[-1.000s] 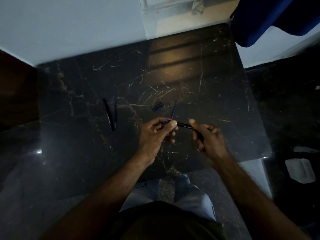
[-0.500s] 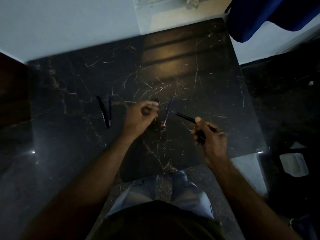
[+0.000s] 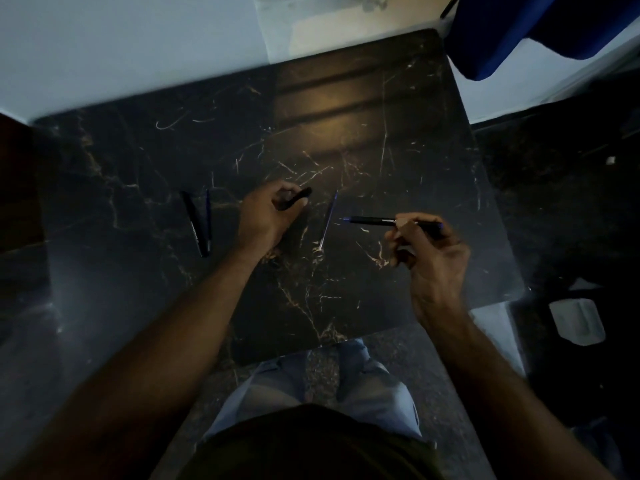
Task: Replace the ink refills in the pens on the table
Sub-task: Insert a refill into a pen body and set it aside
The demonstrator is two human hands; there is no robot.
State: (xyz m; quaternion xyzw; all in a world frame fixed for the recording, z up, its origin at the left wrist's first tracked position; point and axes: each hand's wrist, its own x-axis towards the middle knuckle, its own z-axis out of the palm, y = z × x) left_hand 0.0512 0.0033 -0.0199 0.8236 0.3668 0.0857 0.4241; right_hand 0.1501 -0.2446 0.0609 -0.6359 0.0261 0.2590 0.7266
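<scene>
Refill (image 3: 328, 220) on table (image 3: 346, 140) centre; pen (image 3: 195, 223), second refill (image 3: 208, 216) side by side, left.

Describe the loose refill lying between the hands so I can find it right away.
On the dark marble table, look in the gap between the left hand and the right hand. A thin blue refill lies there alone; the other refill lies beside a black pen farther left.

Arms bare along their whole visible length: left forearm (image 3: 194, 317) enters at 7 o'clock, right forearm (image 3: 460, 341) at 5 o'clock. Bare too are the left hand (image 3: 268, 216) and right hand (image 3: 433, 251). At 6 o'clock, a dark top (image 3: 311, 445), exact colour unclear in low light. Just toward 12 o'clock from it, light blue jeans (image 3: 374, 386), both legs showing.
</scene>
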